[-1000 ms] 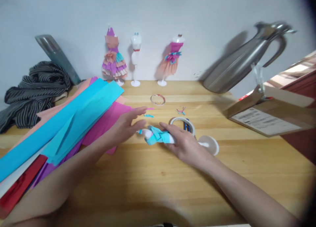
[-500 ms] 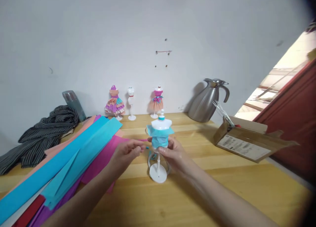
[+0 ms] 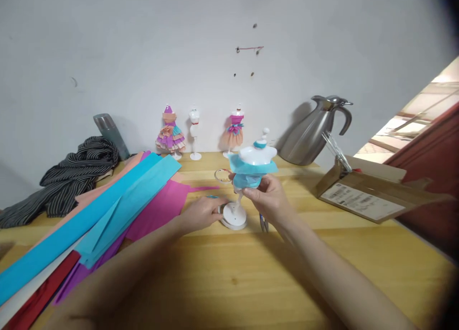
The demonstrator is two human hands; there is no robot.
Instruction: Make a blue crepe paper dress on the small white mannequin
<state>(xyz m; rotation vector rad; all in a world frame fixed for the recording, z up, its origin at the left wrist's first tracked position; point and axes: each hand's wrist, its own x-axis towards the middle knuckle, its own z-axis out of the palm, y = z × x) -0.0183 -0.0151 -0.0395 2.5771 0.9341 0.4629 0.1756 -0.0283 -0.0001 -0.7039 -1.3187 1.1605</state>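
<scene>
My right hand (image 3: 268, 198) grips a small white dress-form mannequin (image 3: 256, 154) around its lower body and holds it tilted. Turquoise crepe paper (image 3: 253, 167) wraps its torso, with a loose flap standing out at the chest, and a turquoise band circles its neck. Its round white base (image 3: 234, 215) points down towards me. Beside that base my left hand (image 3: 202, 213) is low over the table, its fingers closed at the edge of a pale ring that looks like a roll of tape (image 3: 233, 227), mostly hidden by the base.
Crepe paper strips (image 3: 103, 215) cover the left side, near a striped cloth (image 3: 79, 167) and a flask (image 3: 111, 134). Several small mannequins (image 3: 170, 134) stand along the wall. A steel jug (image 3: 311, 134), an open cardboard box (image 3: 362, 196), pliers (image 3: 264, 222) and a ring (image 3: 222, 175) lie around.
My right hand has raised and tilted the mannequin, swinging its base towards me. My left hand has moved down and right to the pale ring. The view has shifted slightly.
</scene>
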